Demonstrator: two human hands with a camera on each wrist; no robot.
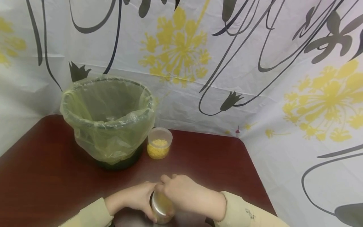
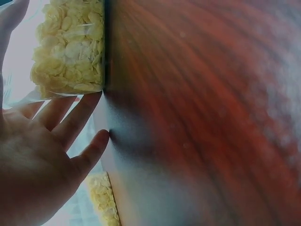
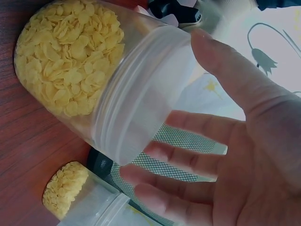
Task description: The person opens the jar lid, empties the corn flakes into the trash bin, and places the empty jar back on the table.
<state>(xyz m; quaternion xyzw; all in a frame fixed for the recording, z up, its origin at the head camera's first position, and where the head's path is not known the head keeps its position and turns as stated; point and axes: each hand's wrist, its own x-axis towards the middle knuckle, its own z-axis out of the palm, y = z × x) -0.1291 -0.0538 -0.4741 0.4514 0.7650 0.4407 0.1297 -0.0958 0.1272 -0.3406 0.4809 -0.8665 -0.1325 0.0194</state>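
A clear plastic jar (image 3: 70, 61) of pale yellow flakes stands on the dark red table close in front of me. My left hand (image 1: 139, 197) holds it round the side; in the left wrist view, that hand's fingers (image 2: 84, 113) reach along the base of the jar (image 2: 70, 52). Over the top, my right hand (image 1: 184, 194) spans the translucent lid (image 3: 150, 99), thumb at one edge and fingertips at the opposite one. The lid sits on the jar's mouth.
Behind the hands, a second jar (image 1: 158, 150) of yellow flakes stands beside a dark green mesh bin (image 3: 188, 150) lined with a yellowish bag (image 1: 113, 142). A patterned white sheet (image 1: 255, 104) hangs around the table (image 1: 204, 151). Something black (image 3: 176, 12) shows beyond the held jar.
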